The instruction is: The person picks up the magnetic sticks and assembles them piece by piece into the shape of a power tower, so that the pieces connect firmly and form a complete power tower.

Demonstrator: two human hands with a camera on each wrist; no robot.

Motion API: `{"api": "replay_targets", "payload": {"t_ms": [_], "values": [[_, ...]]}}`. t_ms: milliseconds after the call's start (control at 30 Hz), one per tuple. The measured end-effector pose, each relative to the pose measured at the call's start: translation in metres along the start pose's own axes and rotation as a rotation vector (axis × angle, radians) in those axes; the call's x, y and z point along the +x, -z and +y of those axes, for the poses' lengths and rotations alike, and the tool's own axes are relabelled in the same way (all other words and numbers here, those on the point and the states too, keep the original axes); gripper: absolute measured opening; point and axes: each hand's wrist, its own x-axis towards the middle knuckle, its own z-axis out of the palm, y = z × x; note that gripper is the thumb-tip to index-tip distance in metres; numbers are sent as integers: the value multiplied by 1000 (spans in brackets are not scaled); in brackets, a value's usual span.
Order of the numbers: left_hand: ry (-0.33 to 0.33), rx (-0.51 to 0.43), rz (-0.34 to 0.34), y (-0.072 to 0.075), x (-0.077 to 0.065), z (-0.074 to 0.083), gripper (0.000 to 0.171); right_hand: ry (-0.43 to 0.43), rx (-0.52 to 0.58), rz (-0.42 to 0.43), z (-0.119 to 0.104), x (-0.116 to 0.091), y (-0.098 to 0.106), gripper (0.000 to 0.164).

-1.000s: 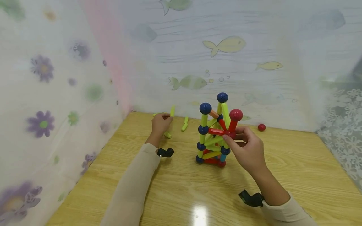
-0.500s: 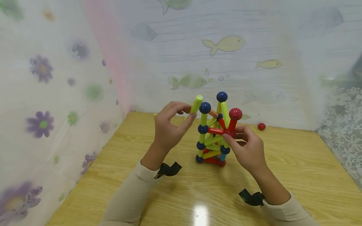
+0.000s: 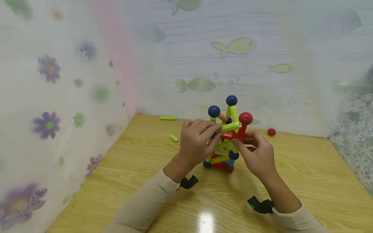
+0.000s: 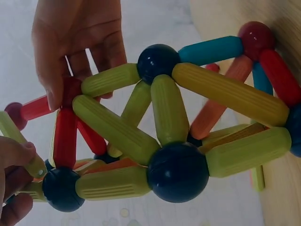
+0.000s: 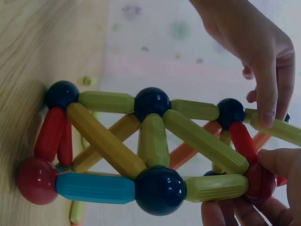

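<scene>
A tower of magnetic rods and balls [image 3: 220, 160] stands upright on the table, its rods mostly yellow-green and red, its balls blue and red. My left hand [image 3: 196, 140] pinches a yellow-green magnetic rod [image 3: 231, 127] between thumb and fingers, slanted across the tower's upper front. In the left wrist view, one end of that rod [image 4: 21, 146] lies close to a blue ball [image 4: 63, 189]; contact I cannot tell. With thumb and fingers, my right hand [image 3: 257, 157] grips a red ball [image 5: 260, 182] at the tower's upper right corner. Above it, a red rod carries another red ball [image 3: 245, 118].
Two loose yellow-green rods lie on the table [image 3: 140, 194] to the left, one farther back [image 3: 168, 118] and one nearer [image 3: 174, 138]. A single red ball [image 3: 271, 132] sits at the back right. Behind the table hangs a fish-patterned curtain [image 3: 186, 58].
My left hand has lifted the yellow-green rod from the table's back left and carried it right to the tower. My right hand keeps its hold on the red ball.
</scene>
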Motion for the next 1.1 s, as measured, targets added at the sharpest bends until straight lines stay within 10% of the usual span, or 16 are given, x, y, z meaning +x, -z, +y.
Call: {"api": "replay_targets", "payload": {"t_ms": [367,1100], "values": [[-53,212,56,-4,-2,6,26,5,9,5,1,0,0,32],[80,217,46,-13,-8,6,31,3,11,-14,-2,-1,1,35]]}}
